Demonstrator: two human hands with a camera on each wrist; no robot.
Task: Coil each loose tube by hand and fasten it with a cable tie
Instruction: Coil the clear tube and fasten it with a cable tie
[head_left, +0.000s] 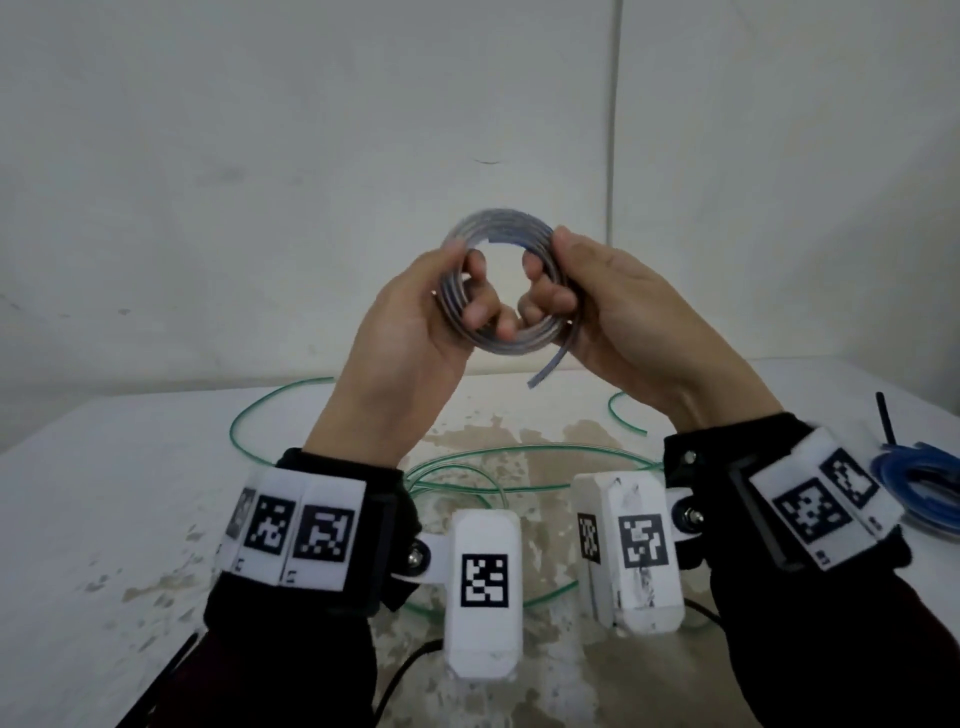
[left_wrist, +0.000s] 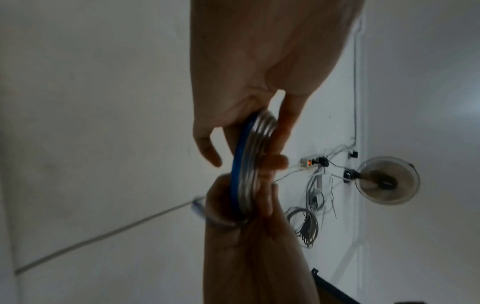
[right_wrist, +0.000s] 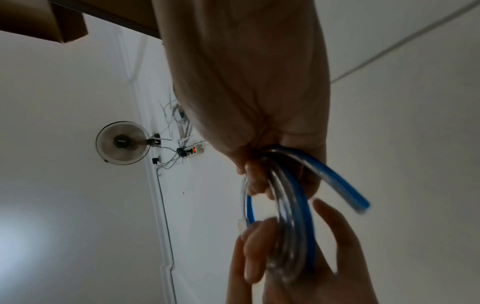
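Observation:
A coil of clear tube with a blue turn (head_left: 500, 224) is raised above the table between both hands. My left hand (head_left: 465, 280) grips its left side, thumb outside and fingers curled through the ring. My right hand (head_left: 551, 270) grips the right side the same way. A short free end (head_left: 545, 368) sticks out below the right hand. The left wrist view shows the coil (left_wrist: 248, 162) edge-on between the two hands. In the right wrist view the coil (right_wrist: 293, 218) hangs from my right fingers and the blue free end (right_wrist: 340, 187) curves away. No tie shows on this coil.
A loose green tube (head_left: 467, 458) sprawls in wide loops over the stained white table (head_left: 130, 493) beneath my wrists. At the right edge lies a blue coil (head_left: 922, 478) with a black cable tie (head_left: 885, 421) standing up from it. A white wall is close behind.

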